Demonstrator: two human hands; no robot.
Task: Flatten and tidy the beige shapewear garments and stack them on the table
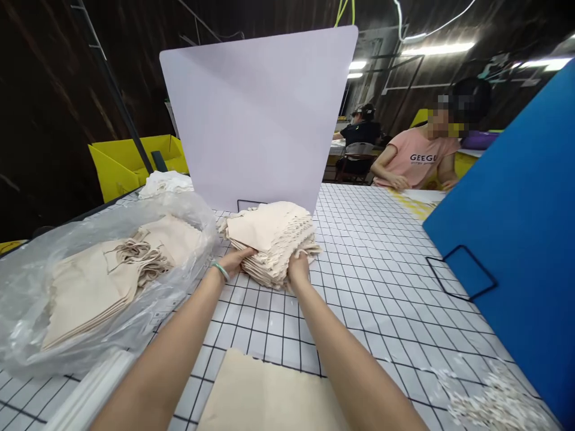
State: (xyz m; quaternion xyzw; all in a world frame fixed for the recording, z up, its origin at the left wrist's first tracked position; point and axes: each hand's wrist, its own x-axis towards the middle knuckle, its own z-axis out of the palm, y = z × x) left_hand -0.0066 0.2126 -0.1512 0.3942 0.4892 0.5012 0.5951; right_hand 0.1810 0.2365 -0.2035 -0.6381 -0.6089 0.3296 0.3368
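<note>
A thick stack of cream fabric pieces (269,233) with ragged edges rests on the checked table, just before the white upright panel. My left hand (236,261), with a pale green bangle at the wrist, grips the stack's left front side, its thumb on the layers. On the right side my right hand (298,270) curls round the stack's edge, some fingers hidden by the cloth. Between my forearms, close to me, lies another flat cream fabric piece (274,395). To the left, a clear plastic bag (188,221) lies open with more cream fabric pieces (94,281) in it.
A white panel (265,114) stands behind the stack; a blue panel (516,239) with a black wire foot (462,275) is at right. Small scraps (498,398) lie at lower right. Yellow bins (121,167) and white cloth (166,182) are at left. Two people sit beyond.
</note>
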